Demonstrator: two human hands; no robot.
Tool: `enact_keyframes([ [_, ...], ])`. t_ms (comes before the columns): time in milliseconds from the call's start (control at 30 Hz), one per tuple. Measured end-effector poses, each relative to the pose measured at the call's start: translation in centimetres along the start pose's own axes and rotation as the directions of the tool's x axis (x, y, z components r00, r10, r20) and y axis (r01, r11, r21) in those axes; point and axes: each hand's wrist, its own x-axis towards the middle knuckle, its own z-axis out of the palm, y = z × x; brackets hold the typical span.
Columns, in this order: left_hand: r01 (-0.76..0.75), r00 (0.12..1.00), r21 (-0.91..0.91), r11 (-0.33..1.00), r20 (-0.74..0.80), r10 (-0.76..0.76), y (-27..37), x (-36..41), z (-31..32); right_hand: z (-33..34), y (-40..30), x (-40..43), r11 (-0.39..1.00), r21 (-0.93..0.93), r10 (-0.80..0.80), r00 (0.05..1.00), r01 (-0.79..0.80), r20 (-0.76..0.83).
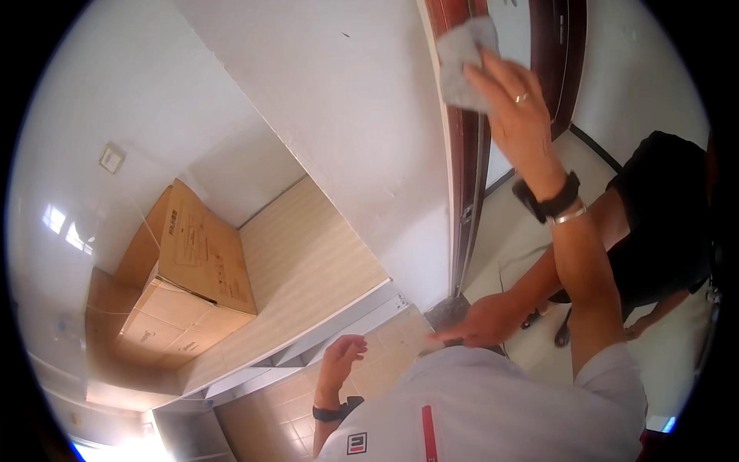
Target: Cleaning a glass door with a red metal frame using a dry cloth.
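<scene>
My right hand (517, 110), with a ring on one finger, is raised high and presses a grey cloth (465, 63) against the dark red wooden door frame (462, 138). Fingers and thumb grip the cloth's lower right part. Above the wrist sit a black watch band and a silver bangle. Down by my waist, my left hand (343, 358) hangs in the air beside my white shirt (491, 398). Its fingers are loosely bent, and I see nothing in them. The white wall (381, 144) adjoins the frame on the left.
Close at my right, another person in black clothing (664, 225) reaches an arm across, their hand (491, 320) pointing in front of my shirt. An open cardboard box (202, 260) rests on a raised wood-look surface (306, 231) at left. A wall socket (111, 157) is above it.
</scene>
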Motion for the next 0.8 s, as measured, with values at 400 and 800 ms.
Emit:
enact_keyframes([
  [400,0.022,0.999,-0.006,1.000,0.038,-0.022,-1.8,2.1,-2.0,0.4,0.0,1.4,0.999,-0.015,-0.043,0.999,0.043,0.013],
  [800,-0.043,0.992,0.397,0.917,0.126,-0.008,-11.3,6.7,-2.7,-1.0,-2.8,-3.3,0.992,0.091,0.076,0.994,-0.083,0.081],
])
